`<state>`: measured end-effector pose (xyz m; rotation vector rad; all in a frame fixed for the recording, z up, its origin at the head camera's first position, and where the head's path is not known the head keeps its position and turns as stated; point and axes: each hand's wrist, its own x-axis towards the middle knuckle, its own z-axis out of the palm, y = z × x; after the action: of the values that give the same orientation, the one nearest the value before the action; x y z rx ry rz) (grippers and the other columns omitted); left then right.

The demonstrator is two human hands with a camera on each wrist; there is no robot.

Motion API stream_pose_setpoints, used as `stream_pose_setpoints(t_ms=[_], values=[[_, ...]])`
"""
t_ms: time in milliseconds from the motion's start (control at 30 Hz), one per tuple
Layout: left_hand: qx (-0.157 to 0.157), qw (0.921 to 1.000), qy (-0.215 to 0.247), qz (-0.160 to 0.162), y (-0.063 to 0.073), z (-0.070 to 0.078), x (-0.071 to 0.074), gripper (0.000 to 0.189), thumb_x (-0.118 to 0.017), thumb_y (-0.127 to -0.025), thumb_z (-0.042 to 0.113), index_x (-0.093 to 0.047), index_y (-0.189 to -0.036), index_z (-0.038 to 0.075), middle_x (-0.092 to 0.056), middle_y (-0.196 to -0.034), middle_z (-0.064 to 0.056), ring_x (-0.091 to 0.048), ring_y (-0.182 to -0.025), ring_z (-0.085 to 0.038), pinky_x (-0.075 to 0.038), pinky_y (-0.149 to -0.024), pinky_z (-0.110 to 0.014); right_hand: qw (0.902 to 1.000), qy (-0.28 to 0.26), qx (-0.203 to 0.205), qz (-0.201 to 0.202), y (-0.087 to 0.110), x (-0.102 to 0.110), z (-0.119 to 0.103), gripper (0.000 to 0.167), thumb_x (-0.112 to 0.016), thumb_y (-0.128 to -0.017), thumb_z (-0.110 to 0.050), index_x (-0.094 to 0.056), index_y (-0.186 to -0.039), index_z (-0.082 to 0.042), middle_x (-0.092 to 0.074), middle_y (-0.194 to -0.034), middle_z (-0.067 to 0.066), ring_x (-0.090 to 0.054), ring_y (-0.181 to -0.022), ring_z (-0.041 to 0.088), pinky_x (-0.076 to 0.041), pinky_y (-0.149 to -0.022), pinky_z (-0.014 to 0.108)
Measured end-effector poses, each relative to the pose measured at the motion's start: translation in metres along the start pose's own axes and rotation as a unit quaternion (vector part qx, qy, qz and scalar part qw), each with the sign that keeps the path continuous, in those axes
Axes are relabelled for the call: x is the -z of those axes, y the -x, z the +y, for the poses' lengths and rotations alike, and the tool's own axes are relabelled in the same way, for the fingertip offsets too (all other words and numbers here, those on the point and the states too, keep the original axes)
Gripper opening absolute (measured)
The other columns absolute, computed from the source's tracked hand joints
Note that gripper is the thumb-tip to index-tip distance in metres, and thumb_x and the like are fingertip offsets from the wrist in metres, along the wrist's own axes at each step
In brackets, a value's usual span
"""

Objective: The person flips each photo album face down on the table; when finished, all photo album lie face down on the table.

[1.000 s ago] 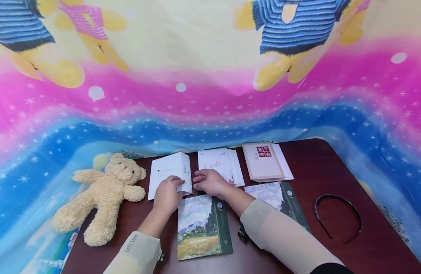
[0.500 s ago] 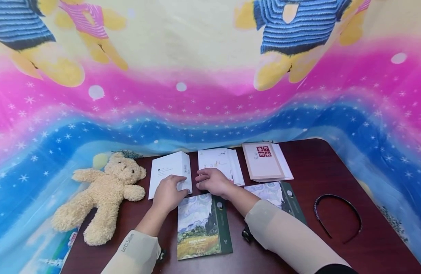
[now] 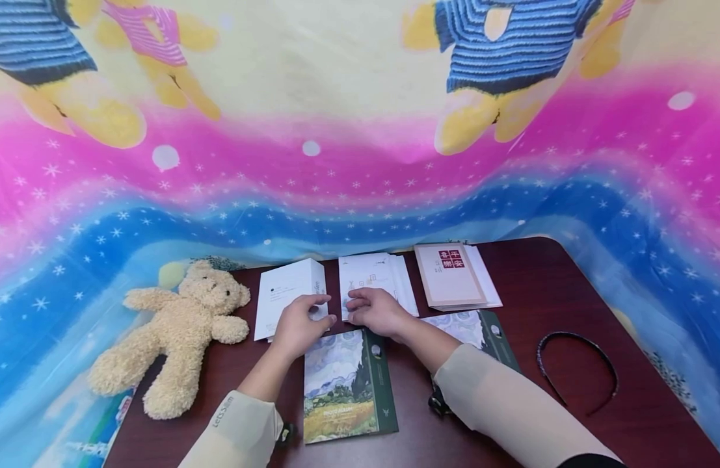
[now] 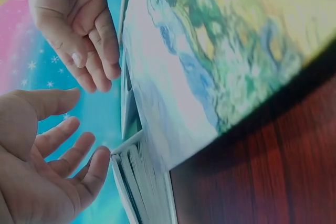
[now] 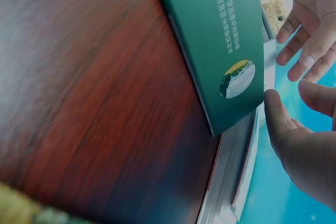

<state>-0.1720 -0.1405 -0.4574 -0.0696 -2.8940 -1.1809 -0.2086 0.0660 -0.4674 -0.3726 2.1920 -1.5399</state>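
My left hand (image 3: pixel 301 326) is over the lower right corner of a white book (image 3: pixel 283 299), thumb and fingers spread apart with nothing between them. Close beside it, my right hand (image 3: pixel 380 313) reaches over the lower part of the middle stack of white booklets (image 3: pixel 360 268), its fingers loosely bent. In the left wrist view the two hands face each other across a gap, above the page edges of a thick book (image 4: pixel 142 182). Below them lies a photo album (image 3: pixel 339 396) with a painted landscape cover and a green band.
A second such album (image 3: pixel 456 328) lies partly under my right forearm. Farther right are a beige book (image 3: pixel 444 279) with red square print, on white ones, and a dark headband (image 3: pixel 614 367). A teddy bear (image 3: pixel 184 331) lies at the left of the dark red table (image 3: pixel 570 279).
Both hands have shifted to the right: the left from the white book's face toward its right edge, the right farther over the middle stack. The books and albums stay where they were.
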Motion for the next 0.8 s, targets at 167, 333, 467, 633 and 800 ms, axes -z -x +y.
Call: stream_pose_setpoints(t_ms=[167,333,467,633,800], values=[[0.022,0.9995,0.021,-0.010,-0.001,0.005,-0.003,0.046,-0.080,-0.091,0.023,-0.070,-0.134,0.013,-0.064,-0.134,-0.013,-0.066,-0.116,-0.032,-0.057,-0.092,-0.050,0.9999,0.009,-0.001,0.008,0.004,0.006,0.005,0.056,-0.070,-0.097,-0.009,-0.051,-0.149,0.001,-0.068,-0.132,0.015,-0.066,-0.121,0.028,-0.056,-0.097,0.042],[0.033,0.9985,0.040,-0.018,-0.003,0.006,-0.007,0.050,-0.079,-0.092,0.023,-0.066,-0.139,0.013,-0.063,-0.135,-0.013,-0.066,-0.117,-0.033,-0.058,-0.090,-0.049,0.9997,0.009,0.001,0.024,0.010,0.013,0.010,0.056,-0.071,-0.096,-0.006,-0.052,-0.148,0.002,-0.069,-0.129,0.014,-0.068,-0.118,0.027,-0.057,-0.094,0.040],[0.043,0.9976,0.049,-0.023,-0.004,0.007,-0.009,0.053,-0.078,-0.092,0.022,-0.063,-0.142,0.013,-0.063,-0.137,-0.012,-0.065,-0.119,-0.034,-0.059,-0.088,-0.048,0.9993,0.003,-0.002,0.038,0.016,0.020,0.013,0.056,-0.071,-0.096,-0.005,-0.052,-0.148,0.002,-0.068,-0.131,0.016,-0.068,-0.117,0.027,-0.057,-0.094,0.039],[0.046,0.9973,0.053,-0.021,-0.006,0.008,-0.012,0.053,-0.076,-0.093,0.021,-0.061,-0.144,0.012,-0.063,-0.139,-0.010,-0.065,-0.119,-0.033,-0.059,-0.087,-0.048,0.9977,0.025,-0.011,0.061,0.023,0.030,0.019,0.055,-0.072,-0.095,-0.005,-0.055,-0.146,0.002,-0.070,-0.126,0.013,-0.069,-0.114,0.026,-0.058,-0.093,0.038],[0.047,0.9968,0.059,-0.024,-0.007,0.009,-0.017,0.055,-0.076,-0.094,0.023,-0.060,-0.145,0.013,-0.063,-0.140,-0.011,-0.067,-0.118,-0.032,-0.059,-0.085,-0.047,0.9958,0.050,-0.014,0.076,0.027,0.040,0.026,0.054,-0.071,-0.093,-0.003,-0.056,-0.145,0.001,-0.070,-0.125,0.011,-0.068,-0.113,0.025,-0.058,-0.092,0.038]])
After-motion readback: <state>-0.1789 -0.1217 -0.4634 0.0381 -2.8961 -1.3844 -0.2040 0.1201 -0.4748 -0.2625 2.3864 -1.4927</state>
